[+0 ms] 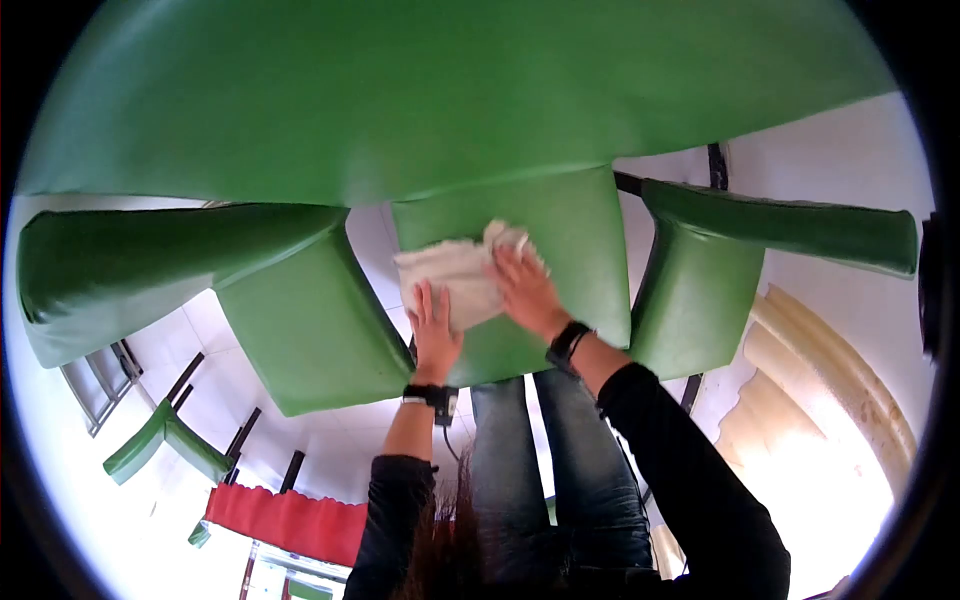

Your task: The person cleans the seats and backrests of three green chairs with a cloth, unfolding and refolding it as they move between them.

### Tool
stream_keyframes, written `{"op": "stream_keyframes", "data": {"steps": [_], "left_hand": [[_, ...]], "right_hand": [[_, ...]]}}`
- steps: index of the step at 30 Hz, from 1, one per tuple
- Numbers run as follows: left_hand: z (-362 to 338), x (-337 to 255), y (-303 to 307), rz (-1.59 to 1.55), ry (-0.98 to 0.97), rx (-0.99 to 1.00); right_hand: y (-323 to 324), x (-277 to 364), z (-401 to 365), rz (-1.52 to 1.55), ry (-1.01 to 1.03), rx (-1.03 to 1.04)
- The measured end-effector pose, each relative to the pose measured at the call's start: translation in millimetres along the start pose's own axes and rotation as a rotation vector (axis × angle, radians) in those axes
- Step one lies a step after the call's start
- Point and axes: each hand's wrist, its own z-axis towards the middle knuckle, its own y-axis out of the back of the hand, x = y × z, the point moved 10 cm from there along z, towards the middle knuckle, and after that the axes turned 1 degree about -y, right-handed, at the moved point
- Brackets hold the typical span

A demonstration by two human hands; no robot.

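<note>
A beige cloth (455, 272) lies partly spread on the green padded seat (585, 250) of the chair in front of me. My left hand (436, 338) rests flat on the cloth's lower left part, fingers stretched out. At the cloth's right end, my right hand (527, 292) presses on a bunched part, its fingers curled over the fabric and slightly blurred. Above the seat, the chair's wide green backrest (450, 100) fills the top of the view. Both wrists wear dark bands.
Green chairs stand close on both sides, one on the left (300, 320) and one on the right (700, 290). Further back at lower left are another green chair (165, 440) and a red ruffled cloth (290, 520). A pale yellowish curved object (830, 360) is at right.
</note>
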Motion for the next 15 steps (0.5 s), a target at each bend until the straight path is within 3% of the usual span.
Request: {"op": "stream_keyframes", "data": {"steps": [4,8,9,13,15], "left_hand": [[71.7,-53.6,24.5,0.180,-0.128,-0.041],[100.6,-99.6,13.6,0.215,-0.154,-0.047],[95.1,-104.7,9.2,0.212,-0.166,-0.047],[8.3,-127.1,-60.7,0.206,-0.540,0.270],[-40.3,-124.7,-81.3,0.149,-0.605,0.452]], "right_hand": [[48.4,-80.8,34.7,0.026,-0.156,-0.149],[56.5,-124.4,7.4,-0.003,-0.335,-0.148],[44.5,-127.5,-6.8,-0.022,-0.382,-0.107],[-19.6,-93.1,-102.8,0.004,-0.466,0.062],[-35.6,-58.0,-143.2,0.089,-0.490,0.126]]}}
